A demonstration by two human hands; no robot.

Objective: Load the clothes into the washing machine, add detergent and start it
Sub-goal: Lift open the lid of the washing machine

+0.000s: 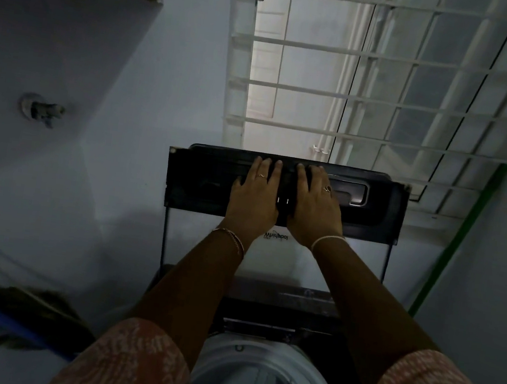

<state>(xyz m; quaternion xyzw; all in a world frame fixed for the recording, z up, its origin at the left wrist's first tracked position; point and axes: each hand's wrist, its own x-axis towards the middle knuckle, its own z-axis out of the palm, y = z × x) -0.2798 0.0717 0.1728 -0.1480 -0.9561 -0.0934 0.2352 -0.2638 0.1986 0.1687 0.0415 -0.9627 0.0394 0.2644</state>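
Top-loader seen from above: lid (284, 189) raised and folded, standing near upright at the far side of the washer, dark panels facing the camera, glass section with a brand mark below. Left hand (254, 197) and right hand (314, 206) laid flat side by side on the upper panel, fingers spread and extended, tips reaching the top edge; palms pressing rather than gripping, nothing closed in either hand. Moulded handle (350, 193) recessed just right of the right hand, not held. Drum (256, 382) open at the bottom of the view, white ring visible between the forearms; contents too dark to tell, no clothes or detergent plainly in view. Lid judged rigid, hinged and fairly heavy, glass in part, so likely to drop hard if released; smooth plastic likely slick under flat palms. Best taken at the recessed handle or along the top edge with fingers hooked over, lowered under control, fingers kept clear of the fold line and the rim. Window grille (386, 103) behind, tap (42, 111) on the left wall, green pipe (462, 238) at right, broom (3, 317) lower left.
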